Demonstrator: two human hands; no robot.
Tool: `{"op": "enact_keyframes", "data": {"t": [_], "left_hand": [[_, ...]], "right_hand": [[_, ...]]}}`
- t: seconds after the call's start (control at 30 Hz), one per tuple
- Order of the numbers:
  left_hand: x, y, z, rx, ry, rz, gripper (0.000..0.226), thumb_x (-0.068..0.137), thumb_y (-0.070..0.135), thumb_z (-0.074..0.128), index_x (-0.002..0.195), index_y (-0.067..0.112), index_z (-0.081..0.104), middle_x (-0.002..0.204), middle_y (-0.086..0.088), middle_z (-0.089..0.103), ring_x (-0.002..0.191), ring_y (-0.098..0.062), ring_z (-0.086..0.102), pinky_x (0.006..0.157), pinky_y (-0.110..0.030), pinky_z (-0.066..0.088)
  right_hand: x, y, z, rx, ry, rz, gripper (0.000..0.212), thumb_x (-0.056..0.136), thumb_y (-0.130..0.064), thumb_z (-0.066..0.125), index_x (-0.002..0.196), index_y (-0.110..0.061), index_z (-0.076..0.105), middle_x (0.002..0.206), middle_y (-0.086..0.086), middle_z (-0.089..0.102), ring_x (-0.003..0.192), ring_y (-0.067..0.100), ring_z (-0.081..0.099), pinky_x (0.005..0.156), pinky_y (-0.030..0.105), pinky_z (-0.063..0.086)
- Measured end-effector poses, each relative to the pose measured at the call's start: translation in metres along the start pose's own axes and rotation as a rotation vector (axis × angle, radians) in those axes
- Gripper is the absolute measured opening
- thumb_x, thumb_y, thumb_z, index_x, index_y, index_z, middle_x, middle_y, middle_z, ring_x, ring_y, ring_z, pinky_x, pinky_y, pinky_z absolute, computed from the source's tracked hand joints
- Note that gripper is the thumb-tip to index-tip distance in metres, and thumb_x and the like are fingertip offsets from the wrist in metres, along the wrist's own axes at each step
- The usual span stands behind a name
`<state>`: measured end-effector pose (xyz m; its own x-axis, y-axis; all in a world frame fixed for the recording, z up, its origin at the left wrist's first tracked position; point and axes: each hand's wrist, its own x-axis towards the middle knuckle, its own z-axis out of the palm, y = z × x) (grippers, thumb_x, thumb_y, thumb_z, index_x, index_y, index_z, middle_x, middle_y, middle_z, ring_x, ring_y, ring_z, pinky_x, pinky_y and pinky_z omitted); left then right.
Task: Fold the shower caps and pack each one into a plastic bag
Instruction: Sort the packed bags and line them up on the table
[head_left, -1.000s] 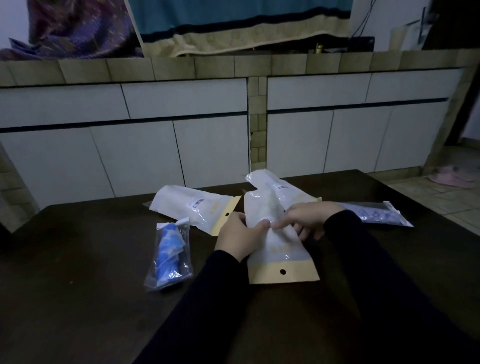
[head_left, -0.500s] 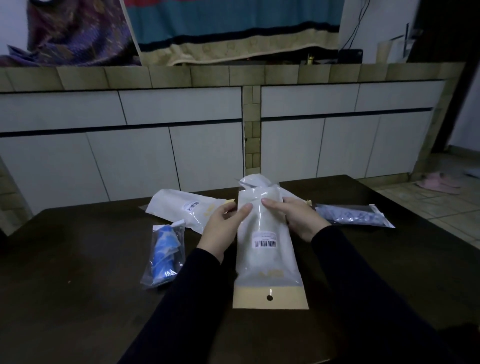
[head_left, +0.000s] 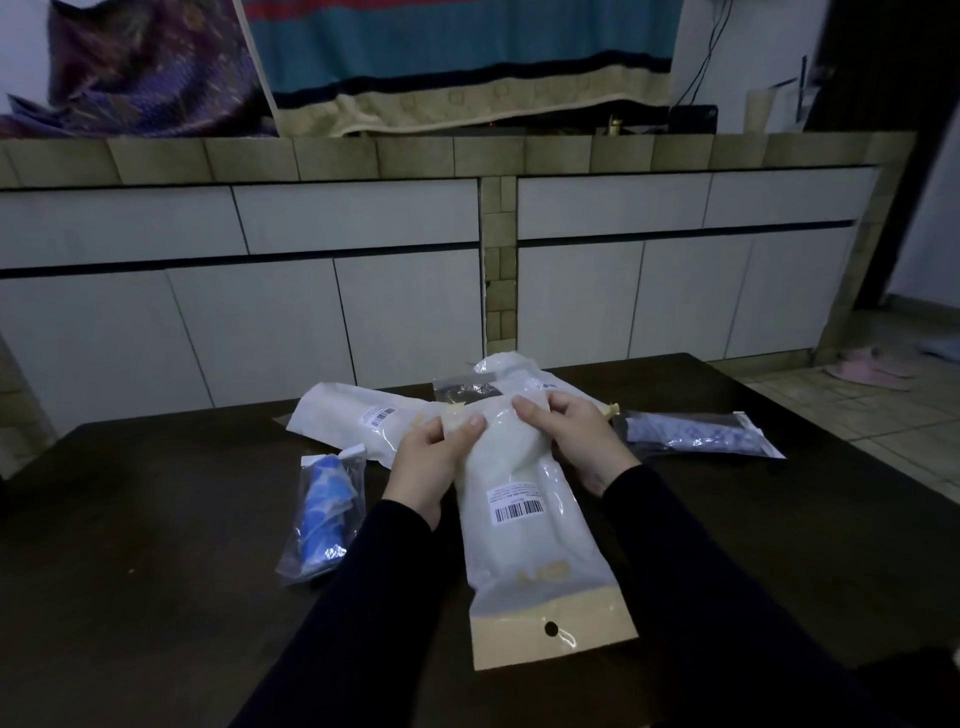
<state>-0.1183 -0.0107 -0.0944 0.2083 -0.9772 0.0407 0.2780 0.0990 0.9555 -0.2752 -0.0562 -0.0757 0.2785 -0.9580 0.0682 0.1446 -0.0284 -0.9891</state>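
A long white plastic bag (head_left: 530, 540) with a barcode label and a tan header strip is held above the dark table (head_left: 156, 597), its tan end toward me. My left hand (head_left: 431, 462) pinches its far end from the left, thumb on top. My right hand (head_left: 571, 436) grips the same end from the right. A clear flap sticks up beyond my fingers. A white shower cap seems to fill the bag.
Another white bag (head_left: 358, 421) lies behind my left hand, and a third white one (head_left: 506, 364) behind the held bag. A clear bag with a blue cap (head_left: 324, 514) lies at left, a clear bag with a pale patterned cap (head_left: 701, 434) at right. White cabinets stand beyond.
The white bag went from lying flat under my hands to being lifted and drawn toward me. Both hands moved to its far end and now pinch the opening.
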Motion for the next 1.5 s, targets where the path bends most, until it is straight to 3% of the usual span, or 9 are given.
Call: {"op": "enact_keyframes", "data": {"t": [0.4,0.53,0.63,0.77,0.87,0.97,1.13,1.3,1.5], "left_hand": [[0.002,0.012,-0.007,-0.145,-0.175,-0.012,0.012,0.093,0.006,0.053,0.102,0.012,0.059,0.091,-0.009,0.068,0.079,-0.020,0.064,0.072,-0.030,0.056],[0.000,0.011,-0.006,-0.103,-0.225,-0.033,0.021,0.094,0.001,0.047,0.077,0.007,0.058,0.080,0.001,0.064,0.067,-0.014,0.062,0.068,-0.030,0.047],[-0.003,0.013,-0.009,-0.112,-0.233,-0.155,0.028,0.092,0.003,0.040,0.078,0.013,0.062,0.073,-0.001,0.065,0.064,-0.018,0.060,0.062,-0.031,0.039],[0.001,0.016,-0.012,-0.125,-0.226,-0.216,0.039,0.077,0.034,0.039,0.072,0.011,0.069,0.088,-0.017,0.062,0.075,-0.030,0.056,0.064,-0.033,0.040],[0.001,0.015,-0.007,0.049,-0.112,-0.175,0.050,0.080,0.063,0.051,0.064,0.018,0.067,0.074,-0.008,0.063,0.064,-0.023,0.056,0.058,-0.028,0.042],[-0.002,0.014,-0.005,0.200,-0.150,-0.077,0.009,0.079,0.025,0.074,0.072,0.022,0.069,0.077,-0.002,0.064,0.064,-0.016,0.059,0.051,-0.022,0.044],[-0.006,0.016,-0.006,0.092,-0.138,0.003,0.021,0.073,-0.003,0.075,0.088,0.012,0.070,0.087,-0.008,0.070,0.076,-0.022,0.066,0.076,-0.033,0.054],[-0.004,0.012,-0.006,0.167,-0.053,0.071,0.024,0.074,-0.003,0.076,0.092,0.011,0.070,0.104,-0.014,0.068,0.084,-0.023,0.066,0.083,-0.035,0.055],[-0.001,0.016,-0.012,0.045,-0.045,0.054,0.040,0.076,-0.001,0.074,0.112,0.009,0.063,0.095,-0.017,0.071,0.084,-0.024,0.070,0.080,-0.033,0.057]], "right_hand": [[-0.005,0.001,-0.013,0.152,-0.297,-0.021,0.026,0.082,-0.008,0.066,0.107,-0.013,0.062,0.099,0.006,0.069,0.090,0.020,0.068,0.074,0.035,0.058],[-0.007,0.000,-0.016,0.021,-0.172,-0.078,0.017,0.089,0.003,0.056,0.083,-0.011,0.064,0.088,0.005,0.063,0.076,0.016,0.063,0.061,0.026,0.055],[-0.007,0.004,-0.017,-0.086,-0.115,-0.163,0.023,0.089,0.004,0.055,0.074,-0.011,0.062,0.085,-0.001,0.063,0.082,0.016,0.061,0.071,0.027,0.053],[-0.008,0.005,-0.014,-0.168,-0.094,-0.213,0.024,0.090,0.006,0.054,0.073,-0.010,0.058,0.096,0.005,0.066,0.093,0.017,0.061,0.086,0.032,0.052],[-0.008,0.003,-0.013,-0.194,-0.082,-0.227,0.025,0.090,0.008,0.053,0.072,-0.009,0.057,0.096,0.005,0.065,0.090,0.013,0.061,0.082,0.026,0.053],[-0.006,0.005,-0.013,-0.182,-0.069,-0.226,0.028,0.091,0.009,0.051,0.073,-0.012,0.058,0.091,0.003,0.061,0.086,0.014,0.058,0.083,0.030,0.050],[-0.007,0.007,-0.005,0.114,-0.010,-0.015,0.030,0.100,-0.001,0.037,0.088,-0.011,0.062,0.097,0.013,0.062,0.086,0.024,0.060,0.083,0.037,0.051],[-0.005,0.011,0.004,0.217,0.041,0.155,0.047,0.091,-0.052,0.052,0.108,-0.011,0.065,0.108,0.019,0.068,0.096,0.029,0.067,0.090,0.044,0.052],[-0.007,0.012,0.002,0.211,-0.052,0.242,0.032,0.089,-0.021,0.066,0.112,0.000,0.065,0.103,0.020,0.071,0.087,0.029,0.070,0.078,0.037,0.057]]}}
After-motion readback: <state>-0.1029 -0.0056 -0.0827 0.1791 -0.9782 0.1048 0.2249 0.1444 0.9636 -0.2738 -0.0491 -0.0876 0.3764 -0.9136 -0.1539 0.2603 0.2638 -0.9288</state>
